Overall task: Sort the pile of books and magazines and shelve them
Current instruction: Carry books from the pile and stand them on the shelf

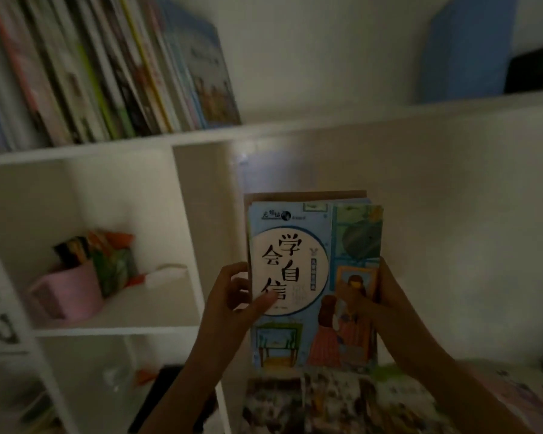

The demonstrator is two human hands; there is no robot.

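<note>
**Small Stack of Books Held Upright Before the White Shelf**

In front of the white bookshelf [182,137], a person holds a small stack of books [314,286] upright with both hands. On the left, in the upper compartment, a row of thin books and magazines [107,70] stands leaning to the left, and the last one shows a blue cover. Below it, in the middle compartment, there is a pink container [66,292] with colourful packets [113,261] just behind it and a white object [166,272] beside it; these are blurred and I cannot tell what they are exactly.

The left hand [232,296] grips the left edge of the stack, the thumb lying on the front cover and the fingers curled behind. The front book has a light blue cover with large Chinese characters in a pale circle and drawings of figures and furniture. At least one more book, with a brown edge, shows behind it at the top. The right hand [380,296] grips the right edge in the same way, thumb in front.

Under the stack, more printed magazines [336,399] lie flat on a surface. At the upper right, a blue book [464,48] leans on the top shelf, and a dark object [533,70] is next to it.
</note>
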